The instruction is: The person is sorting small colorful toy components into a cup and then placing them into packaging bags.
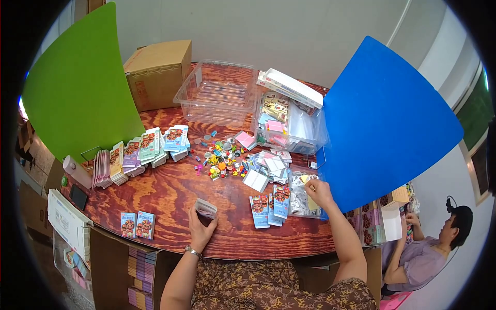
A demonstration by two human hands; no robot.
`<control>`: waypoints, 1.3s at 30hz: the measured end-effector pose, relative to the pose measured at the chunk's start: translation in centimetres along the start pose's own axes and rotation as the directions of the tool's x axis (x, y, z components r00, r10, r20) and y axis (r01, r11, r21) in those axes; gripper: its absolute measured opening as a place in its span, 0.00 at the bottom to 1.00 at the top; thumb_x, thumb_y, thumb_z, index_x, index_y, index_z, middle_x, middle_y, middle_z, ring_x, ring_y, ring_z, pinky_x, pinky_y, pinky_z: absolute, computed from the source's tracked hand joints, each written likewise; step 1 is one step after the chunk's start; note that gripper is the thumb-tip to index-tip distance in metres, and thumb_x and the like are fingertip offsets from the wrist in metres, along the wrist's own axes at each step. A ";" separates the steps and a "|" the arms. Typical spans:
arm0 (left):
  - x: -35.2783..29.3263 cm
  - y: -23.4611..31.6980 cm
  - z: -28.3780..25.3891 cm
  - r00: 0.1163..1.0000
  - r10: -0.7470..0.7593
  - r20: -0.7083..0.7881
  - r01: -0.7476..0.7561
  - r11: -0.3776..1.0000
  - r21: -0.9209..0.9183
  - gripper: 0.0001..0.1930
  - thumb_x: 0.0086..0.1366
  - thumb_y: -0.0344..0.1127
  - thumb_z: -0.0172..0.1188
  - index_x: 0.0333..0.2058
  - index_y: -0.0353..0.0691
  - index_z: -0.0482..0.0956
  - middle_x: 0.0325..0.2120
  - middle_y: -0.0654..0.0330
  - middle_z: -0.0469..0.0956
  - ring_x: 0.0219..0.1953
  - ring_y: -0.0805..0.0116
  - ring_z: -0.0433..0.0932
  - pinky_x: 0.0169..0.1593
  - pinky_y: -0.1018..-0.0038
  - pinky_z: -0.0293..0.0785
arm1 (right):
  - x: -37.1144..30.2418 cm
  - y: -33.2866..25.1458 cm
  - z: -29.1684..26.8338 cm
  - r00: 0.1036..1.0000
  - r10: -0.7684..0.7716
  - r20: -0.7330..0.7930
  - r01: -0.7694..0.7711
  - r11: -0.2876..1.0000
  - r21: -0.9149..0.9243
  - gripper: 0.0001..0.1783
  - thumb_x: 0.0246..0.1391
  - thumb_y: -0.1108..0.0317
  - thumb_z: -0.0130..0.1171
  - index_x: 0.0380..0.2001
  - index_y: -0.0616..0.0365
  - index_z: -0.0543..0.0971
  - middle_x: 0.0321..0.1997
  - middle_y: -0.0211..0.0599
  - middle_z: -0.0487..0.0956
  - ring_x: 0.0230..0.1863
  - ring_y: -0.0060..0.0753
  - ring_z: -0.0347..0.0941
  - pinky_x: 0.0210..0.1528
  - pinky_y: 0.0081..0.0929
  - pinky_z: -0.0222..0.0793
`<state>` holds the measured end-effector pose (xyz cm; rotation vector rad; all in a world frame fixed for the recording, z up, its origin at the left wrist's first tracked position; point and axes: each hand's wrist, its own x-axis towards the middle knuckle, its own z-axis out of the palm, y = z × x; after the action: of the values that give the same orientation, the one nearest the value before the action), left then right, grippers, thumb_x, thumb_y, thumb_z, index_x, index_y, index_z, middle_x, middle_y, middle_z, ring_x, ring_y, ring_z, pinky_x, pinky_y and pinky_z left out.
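My left hand [200, 230] is wrapped round a small card box [206, 207], holding it upright above the table with its top facing me. Over a clear plastic tray [299, 215] of small silvery packets [298, 196], my right hand [320, 192] has its fingertips pinched together. Whatever is between those fingertips is too small to make out. Just left of that tray lie several blue printed card boxes [269, 209]. Two more blue boxes [137, 226] lie side by side near the table's front left edge.
Colourful small trinkets [225, 161] and white cards [268, 165] are spread mid-table. Stacked boxes [139, 150] line the left. Behind stand a carton [160, 72], an open clear bin [217, 95] and a filled bin [292, 129]. Green [82, 82] and blue [392, 124] panels flank the table. A co-worker [423, 253] sits right.
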<state>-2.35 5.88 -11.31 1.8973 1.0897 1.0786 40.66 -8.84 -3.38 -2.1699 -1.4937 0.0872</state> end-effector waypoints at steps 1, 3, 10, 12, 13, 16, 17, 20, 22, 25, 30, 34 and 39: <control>-0.1 0.0 -0.1 1.000 -0.009 0.005 0.009 1.000 -0.007 0.41 0.52 0.36 0.73 0.62 0.32 0.62 0.52 0.45 0.67 0.55 0.46 0.69 0.56 0.58 0.69 | 0.1 -0.5 -0.2 1.000 -0.004 0.003 0.004 1.000 0.001 0.10 0.56 0.65 0.62 0.32 0.61 0.82 0.29 0.47 0.81 0.29 0.46 0.80 0.31 0.39 0.72; -0.2 -0.3 -0.1 1.000 -0.009 0.002 0.009 1.000 -0.002 0.41 0.52 0.36 0.73 0.62 0.32 0.61 0.52 0.45 0.67 0.55 0.46 0.69 0.56 0.58 0.69 | 0.2 -1.5 -0.6 0.994 0.099 0.050 -0.098 0.995 -0.031 0.08 0.56 0.66 0.61 0.31 0.61 0.81 0.30 0.47 0.82 0.31 0.49 0.80 0.33 0.40 0.72; 0.1 0.5 -0.2 1.000 0.005 -0.001 -0.005 1.000 -0.008 0.42 0.53 0.36 0.74 0.62 0.33 0.60 0.53 0.46 0.67 0.56 0.46 0.69 0.57 0.59 0.69 | 0.1 -1.2 -0.5 0.999 0.035 -0.032 -0.037 0.997 -0.063 0.07 0.57 0.67 0.60 0.31 0.59 0.80 0.30 0.47 0.81 0.32 0.54 0.78 0.34 0.40 0.72; 0.0 0.2 -0.2 1.000 0.010 -0.008 -0.010 1.000 0.010 0.41 0.53 0.36 0.74 0.62 0.33 0.61 0.52 0.46 0.67 0.56 0.46 0.69 0.56 0.58 0.69 | 0.2 -2.1 -0.6 0.997 0.045 -0.059 -0.045 0.999 0.005 0.05 0.55 0.68 0.61 0.32 0.58 0.81 0.28 0.49 0.81 0.32 0.55 0.79 0.33 0.45 0.72; 0.0 0.1 -0.4 1.000 0.016 -0.012 -0.016 1.000 0.024 0.40 0.53 0.36 0.74 0.61 0.34 0.62 0.51 0.46 0.68 0.56 0.46 0.69 0.56 0.58 0.69 | 0.3 -3.0 -0.7 0.998 0.038 -0.053 -0.038 0.999 0.008 0.05 0.55 0.68 0.61 0.32 0.58 0.81 0.28 0.49 0.81 0.32 0.55 0.79 0.33 0.45 0.72; 0.5 1.7 -0.5 1.000 -0.006 -0.017 0.007 0.999 0.033 0.39 0.53 0.36 0.74 0.60 0.34 0.64 0.50 0.46 0.69 0.55 0.46 0.70 0.56 0.59 0.70 | 0.8 -6.2 -1.1 0.999 0.037 -0.023 -0.035 0.997 0.070 0.04 0.55 0.71 0.61 0.33 0.59 0.81 0.23 0.43 0.80 0.25 0.40 0.79 0.28 0.36 0.71; 0.6 1.7 -0.4 1.000 0.014 -0.026 -0.014 0.999 0.030 0.38 0.52 0.37 0.74 0.60 0.35 0.65 0.49 0.46 0.70 0.54 0.46 0.70 0.56 0.59 0.69 | 1.1 -7.7 -1.1 0.999 0.047 0.017 -0.049 0.988 0.146 0.04 0.55 0.72 0.61 0.35 0.59 0.81 0.21 0.39 0.79 0.23 0.31 0.76 0.27 0.30 0.69; 0.6 1.6 0.5 0.997 0.072 0.018 -0.074 0.990 0.121 0.40 0.49 0.36 0.74 0.60 0.35 0.65 0.50 0.46 0.70 0.54 0.46 0.71 0.57 0.59 0.69 | 1.9 -10.8 -0.1 0.993 0.023 0.113 -0.058 0.947 0.316 0.06 0.56 0.73 0.62 0.37 0.59 0.81 0.19 0.31 0.76 0.22 0.16 0.71 0.26 0.22 0.66; 0.5 1.7 1.4 0.998 0.059 0.014 -0.060 0.991 0.120 0.40 0.49 0.37 0.74 0.59 0.35 0.65 0.50 0.46 0.70 0.54 0.47 0.71 0.58 0.59 0.69 | 2.5 -12.9 0.9 0.986 -0.015 0.169 -0.056 0.910 0.410 0.06 0.56 0.73 0.62 0.38 0.60 0.81 0.19 0.28 0.76 0.23 0.11 0.69 0.26 0.19 0.65; 0.3 1.8 1.9 0.998 0.060 0.001 -0.060 0.992 0.114 0.40 0.48 0.36 0.73 0.59 0.35 0.65 0.51 0.46 0.69 0.55 0.47 0.71 0.58 0.59 0.69 | 2.6 -17.5 1.9 0.952 -0.170 0.253 -0.014 0.806 0.591 0.04 0.61 0.75 0.58 0.39 0.62 0.80 0.27 0.24 0.79 0.28 0.12 0.72 0.28 0.16 0.67; 0.2 2.6 1.9 0.995 0.096 -0.028 -0.091 0.988 0.124 0.42 0.45 0.31 0.72 0.61 0.37 0.64 0.52 0.46 0.70 0.56 0.46 0.70 0.58 0.57 0.69 | 2.5 -23.6 4.8 0.892 -0.298 0.340 0.096 0.859 0.503 0.07 0.58 0.73 0.60 0.40 0.61 0.80 0.25 0.27 0.79 0.27 0.12 0.73 0.28 0.19 0.68; 0.0 2.9 2.0 0.992 0.118 -0.052 -0.111 0.986 0.121 0.42 0.45 0.30 0.72 0.61 0.37 0.64 0.52 0.46 0.71 0.56 0.45 0.70 0.59 0.57 0.69 | 1.8 -25.3 7.5 0.861 -0.465 0.205 0.354 0.838 0.416 0.11 0.53 0.71 0.61 0.40 0.58 0.79 0.26 0.43 0.80 0.27 0.38 0.80 0.29 0.34 0.73; -0.4 3.1 2.0 0.989 0.132 -0.067 -0.118 0.978 0.173 0.44 0.44 0.30 0.72 0.62 0.36 0.64 0.53 0.45 0.71 0.56 0.45 0.70 0.58 0.57 0.69 | 1.3 -26.1 9.1 0.818 -0.479 0.318 0.469 0.876 0.113 0.14 0.54 0.72 0.58 0.45 0.55 0.75 0.38 0.46 0.82 0.40 0.54 0.79 0.42 0.47 0.76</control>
<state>0.34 3.91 -9.70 2.0965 1.1493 1.1703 15.85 2.71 0.31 -1.7501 -2.1763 0.3207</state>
